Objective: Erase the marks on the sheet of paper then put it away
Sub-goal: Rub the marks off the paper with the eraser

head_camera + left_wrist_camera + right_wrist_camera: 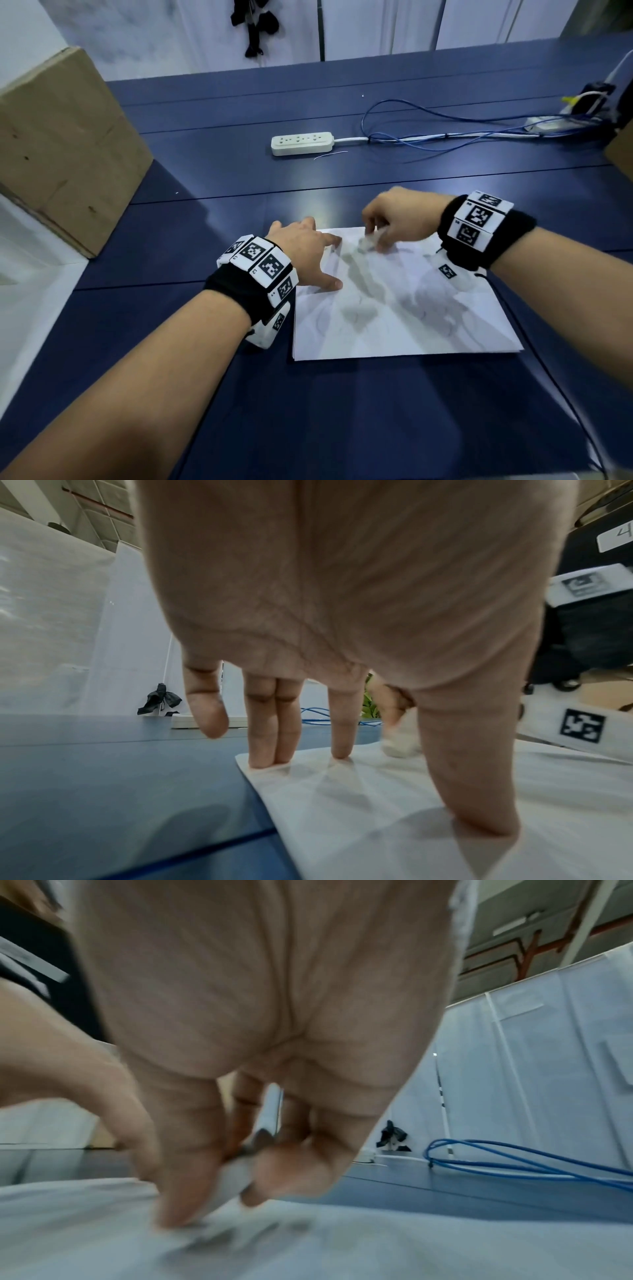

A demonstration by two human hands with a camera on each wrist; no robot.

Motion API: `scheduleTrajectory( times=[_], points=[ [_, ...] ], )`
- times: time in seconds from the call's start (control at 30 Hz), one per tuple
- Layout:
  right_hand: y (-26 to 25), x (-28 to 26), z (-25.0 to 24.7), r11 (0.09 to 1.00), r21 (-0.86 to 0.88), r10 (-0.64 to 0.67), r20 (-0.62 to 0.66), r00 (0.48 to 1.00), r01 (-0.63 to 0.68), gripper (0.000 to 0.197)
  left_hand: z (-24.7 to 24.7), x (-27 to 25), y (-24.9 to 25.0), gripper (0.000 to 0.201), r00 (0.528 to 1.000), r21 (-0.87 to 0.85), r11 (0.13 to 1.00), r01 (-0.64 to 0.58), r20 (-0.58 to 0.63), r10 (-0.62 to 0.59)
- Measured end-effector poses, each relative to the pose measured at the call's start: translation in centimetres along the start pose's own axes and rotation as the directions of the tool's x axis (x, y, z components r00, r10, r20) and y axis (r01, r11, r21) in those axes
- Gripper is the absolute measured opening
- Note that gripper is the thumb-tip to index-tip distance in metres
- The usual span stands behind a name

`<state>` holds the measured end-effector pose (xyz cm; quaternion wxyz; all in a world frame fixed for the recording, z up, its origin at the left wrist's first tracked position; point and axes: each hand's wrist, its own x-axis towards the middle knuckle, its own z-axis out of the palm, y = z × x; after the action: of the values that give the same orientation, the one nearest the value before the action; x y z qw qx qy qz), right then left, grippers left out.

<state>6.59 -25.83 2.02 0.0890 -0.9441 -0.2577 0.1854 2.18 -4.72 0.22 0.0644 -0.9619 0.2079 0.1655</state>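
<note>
So the sheet of paper (pixel 394 308) lies flat on the dark blue tabletop (pixel 239 178), close to the near edge and a bit right of the middle. My left hand (pixel 305 253) sits on its far left corner, fingers (pixel 263 729) straight and spread, tips pressing the sheet down, thumb planted further along the left edge. My right hand (pixel 397 219) is over the far edge of the paper, fingertips bunched together and pinching a small whitish eraser (pixel 368 241) whose bottom end touches the sheet. It's blurry in the right wrist view, so I can't tell its exact shape, just a pale rounded lump. The paper is thin, white and matte, with faint grey pencil marks (pixel 442 315) scribbled across the middle and right side. The tabletop is smooth with thin seams running across it. Further back sit a cream power strip (pixel 302 143), looping blue cables (pixel 428 137), and a cardboard box (pixel 65 147) at the left edge.
</note>
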Motion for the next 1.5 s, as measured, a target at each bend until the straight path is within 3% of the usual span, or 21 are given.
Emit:
scheduleTrajectory(
  times=[0.1,0.2,0.27,0.3,0.43,0.53,0.7,0.73,0.87,0.93,1.1,1.17,1.27,1.33,1.43,1.5],
  points=[
    [0.6,0.6,-0.4,0.999,-0.011,0.042,-0.13,0.991,-0.044,0.019,0.0,0.0,0.0,0.083,1.0,0.0,1.0,0.004,0.01,-0.004],
    [0.0,-1.2,0.1,0.998,0.05,-0.034,0.067,0.997,0.03,0.019,0.1,0.1,0.0,0.08,1.0,-0.007,1.0,0.003,-0.004,-0.003],
    [-0.6,-2.1,0.5,0.993,0.106,-0.073,0.242,0.967,0.048,0.016,0.2,0.1,-0.1,0.083,1.0,0.0,1.0,0.004,-0.001,-0.004],
    [-0.6,-2.0,0.5,0.994,0.094,-0.075,0.25,0.965,0.053,0.016,0.1,0.1,0.0,0.084,1.0,0.004,1.0,0.004,0.0,-0.004],
    [0.5,0.4,-0.4,0.999,-0.008,0.031,-0.048,0.998,-0.031,0.022,0.0,0.0,0.0,0.084,1.0,-0.003,1.0,0.006,0.004,-0.006],
    [0.8,0.3,-0.3,0.999,-0.003,0.038,-0.109,0.993,-0.038,0.019,0.1,0.1,0.0,0.085,1.0,-0.002,1.0,0.004,0.007,-0.004],
    [-0.4,-1.9,0.4,0.996,0.076,-0.068,0.208,0.976,0.053,0.025,0.1,0.1,0.0,0.084,1.0,-0.008,1.0,0.006,0.001,-0.005],
    [-0.3,-1.7,0.4,0.997,0.058,-0.063,0.192,0.979,0.053,0.028,0.1,0.2,0.0,0.084,1.0,-0.006,1.0,0.004,0.002,-0.004],
    [0.7,0.7,-0.3,0.999,-0.005,0.037,-0.083,0.996,-0.037,0.022,0.1,0.1,-0.1,0.086,1.0,-0.005,1.0,0.006,0.006,-0.006],
    [0.9,0.6,-0.3,0.998,0.02,0.054,-0.1,0.994,-0.052,0.02,0.1,0.2,0.0,0.087,1.0,0.0,1.0,0.004,0.006,-0.004],
    [-0.6,-1.8,0.7,0.993,0.08,-0.106,0.2,0.974,0.091,0.021,0.2,0.2,-0.1,0.086,1.0,-0.007,1.0,0.006,-0.001,-0.006],
    [-0.4,-1.0,0.5,0.997,0.022,-0.08,0.129,0.988,0.078,0.021,0.2,0.1,-0.1,0.085,1.0,-0.007,1.0,0.003,0.0,-0.003],
    [0.3,0.8,-0.3,0.999,-0.011,0.047,-0.097,0.994,-0.048,0.022,0.1,0.1,-0.1,0.086,1.0,0.0,1.0,0.003,0.006,-0.003],
    [0.5,0.9,-0.4,0.997,-0.007,0.071,-0.13,0.989,-0.073,0.021,0.2,0.1,-0.1,0.087,1.0,0.004,1.0,0.002,0.013,-0.002],
    [-0.4,-0.7,0.1,0.999,0.042,-0.026,0.085,0.996,0.023,0.02,0.1,0.1,-0.1,0.085,1.0,-0.004,1.0,0.001,0.007,-0.001],
    [-1.2,-1.6,0.5,0.995,0.085,-0.077,0.255,0.964,0.056,0.018,0.2,0.1,-0.1,0.085,1.0,-0.002,1.0,0.0,0.005,0.0]
  ],
)
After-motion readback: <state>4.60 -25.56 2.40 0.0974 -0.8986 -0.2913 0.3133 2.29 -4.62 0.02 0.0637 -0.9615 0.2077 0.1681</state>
